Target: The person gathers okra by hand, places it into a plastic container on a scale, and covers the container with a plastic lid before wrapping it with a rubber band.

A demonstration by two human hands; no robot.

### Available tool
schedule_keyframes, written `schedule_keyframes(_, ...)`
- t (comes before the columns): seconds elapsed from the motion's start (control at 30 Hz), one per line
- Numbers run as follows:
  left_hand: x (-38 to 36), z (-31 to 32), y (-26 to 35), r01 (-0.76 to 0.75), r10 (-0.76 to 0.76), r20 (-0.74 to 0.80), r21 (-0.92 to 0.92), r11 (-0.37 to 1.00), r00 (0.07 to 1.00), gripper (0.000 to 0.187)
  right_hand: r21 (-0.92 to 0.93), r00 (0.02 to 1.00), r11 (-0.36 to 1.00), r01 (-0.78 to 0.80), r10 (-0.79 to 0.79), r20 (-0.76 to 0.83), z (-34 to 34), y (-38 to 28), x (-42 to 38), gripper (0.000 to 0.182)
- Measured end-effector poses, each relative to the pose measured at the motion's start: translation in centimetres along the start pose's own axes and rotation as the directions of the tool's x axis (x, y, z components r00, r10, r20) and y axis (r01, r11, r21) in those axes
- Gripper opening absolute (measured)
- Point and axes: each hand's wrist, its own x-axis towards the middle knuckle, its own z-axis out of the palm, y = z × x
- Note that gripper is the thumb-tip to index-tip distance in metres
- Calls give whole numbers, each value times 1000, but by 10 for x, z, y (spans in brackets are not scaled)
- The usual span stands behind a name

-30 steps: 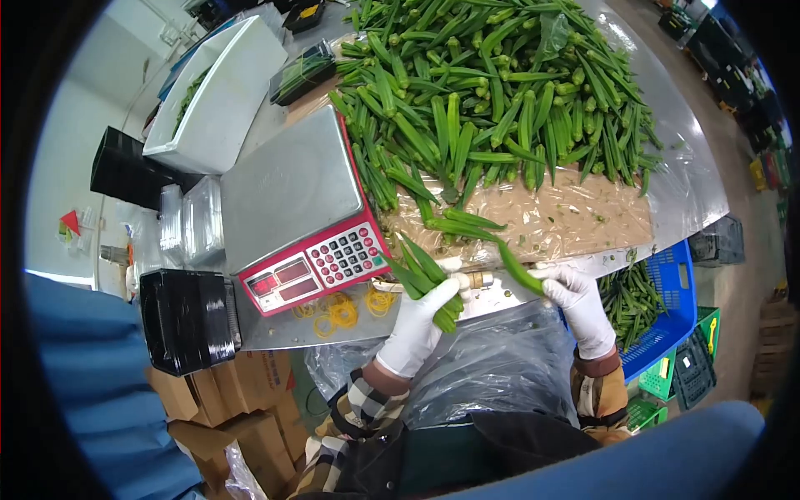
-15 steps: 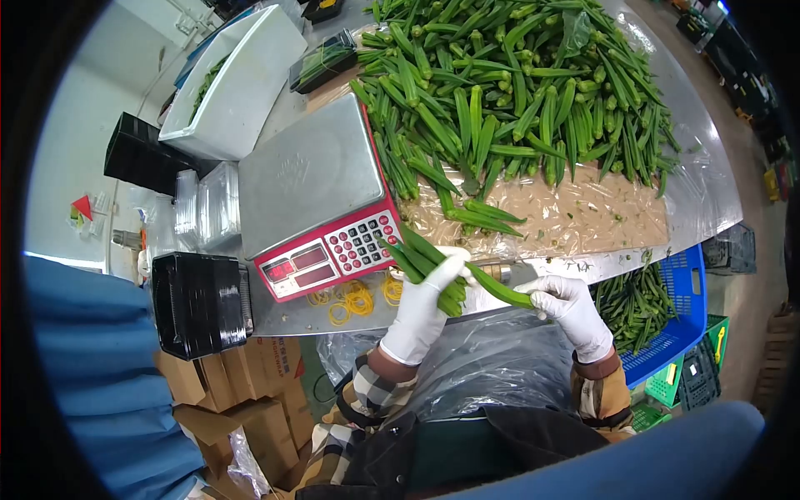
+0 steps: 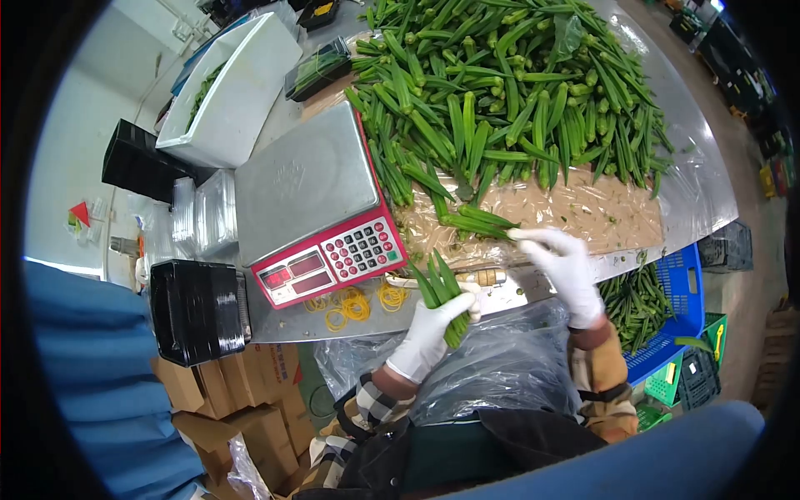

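Several okra pods [image 3: 437,286] are bunched in my left hand [image 3: 429,333], its white-gloved fingers wrapped round them below the scale. My right hand [image 3: 565,271], also gloved in white, reaches over the table edge. Its fingertips close on the tip of an okra pod [image 3: 479,222] lying on the plastic-covered cardboard [image 3: 583,221]. Beyond it spreads a large heap of okra [image 3: 517,92]. A single okra pod [image 3: 693,342] shows at the right, by the rim of the blue basket [image 3: 687,292], which holds more okra.
A red-framed scale [image 3: 312,179] stands left of the heap, with yellow rubber bands [image 3: 348,308] before it. Black trays [image 3: 200,308], clear plastic containers [image 3: 212,212] and a white foam box [image 3: 229,100] stand further left. Cardboard boxes [image 3: 242,383] sit below.
My right hand has let go of the okra pod it held and moved up to the pods on the cardboard. A pod now appears by the blue basket. My left hand has lowered slightly.
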Motion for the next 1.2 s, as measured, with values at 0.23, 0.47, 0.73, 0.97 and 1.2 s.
schedule_keyframes(0.23,-5,0,-1,-1,2,-32,39,999,999,24,-760,958,595,263,-253,133,53,28,50,58)
schedule_keyframes(0.47,-1,-18,3,-21,21,-34,2,1000,999,24,-553,986,823,-131,48,-161,-120,-36,-39,52)
schedule_keyframes(0.73,6,-6,-5,81,-82,-28,-32,996,996,22,-475,945,879,-50,-113,-307,-67,-42,-25,37)
schedule_keyframes(0.97,-7,-11,-8,41,-43,-42,-56,998,998,23,-812,953,554,180,-302,6,87,23,52,54)
schedule_keyframes(1.2,-1,-21,-6,-2,1,-7,-81,997,1000,15,-606,981,790,-91,-34,-192,-60,3,3,29)
